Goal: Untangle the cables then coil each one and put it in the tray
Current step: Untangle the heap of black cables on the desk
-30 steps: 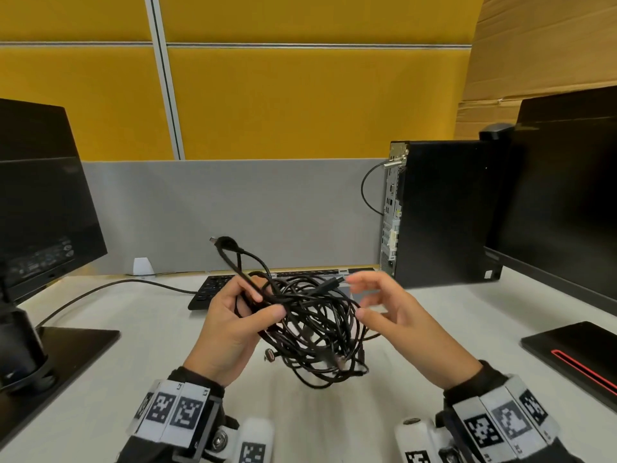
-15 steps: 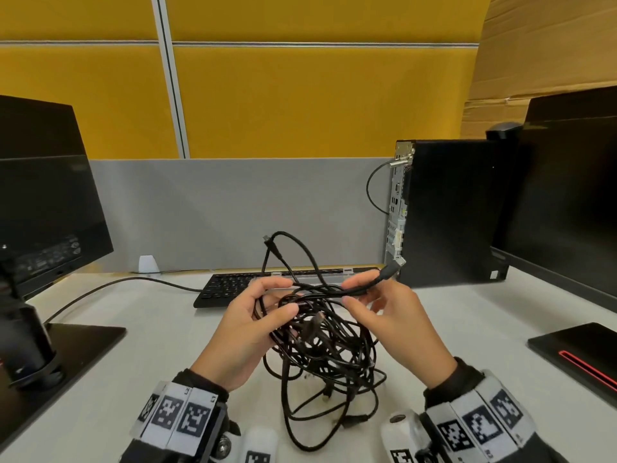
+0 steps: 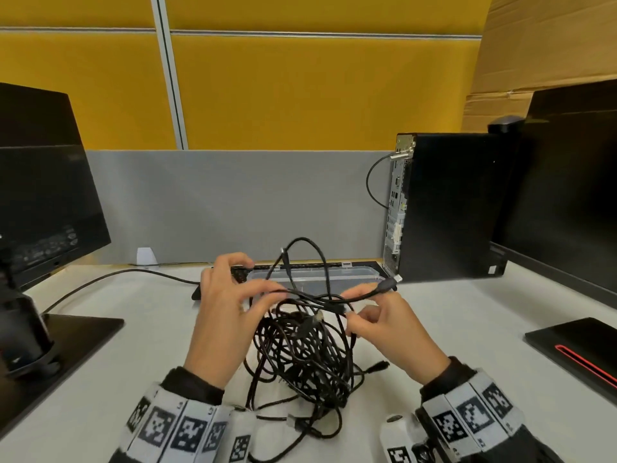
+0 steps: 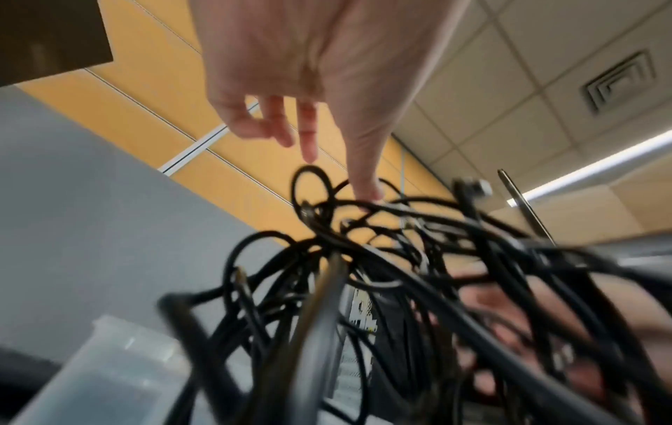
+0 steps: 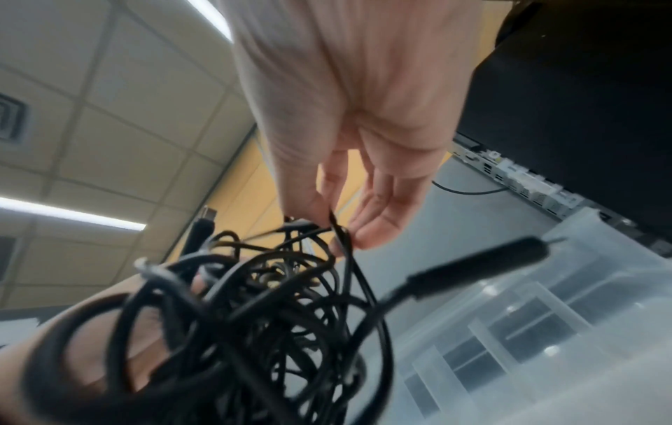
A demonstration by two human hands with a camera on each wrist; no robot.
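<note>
A knotted bundle of thin black cables is hanging in a loose tangle above the white surface, its lower loops trailing onto it, while a clear, compartmented plastic tray is sitting just behind it, in front of the keyboard.

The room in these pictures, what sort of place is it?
Most likely an office desk: monitors on either side, a desktop computer tower, a keyboard, and a fabric partition behind them.
</note>
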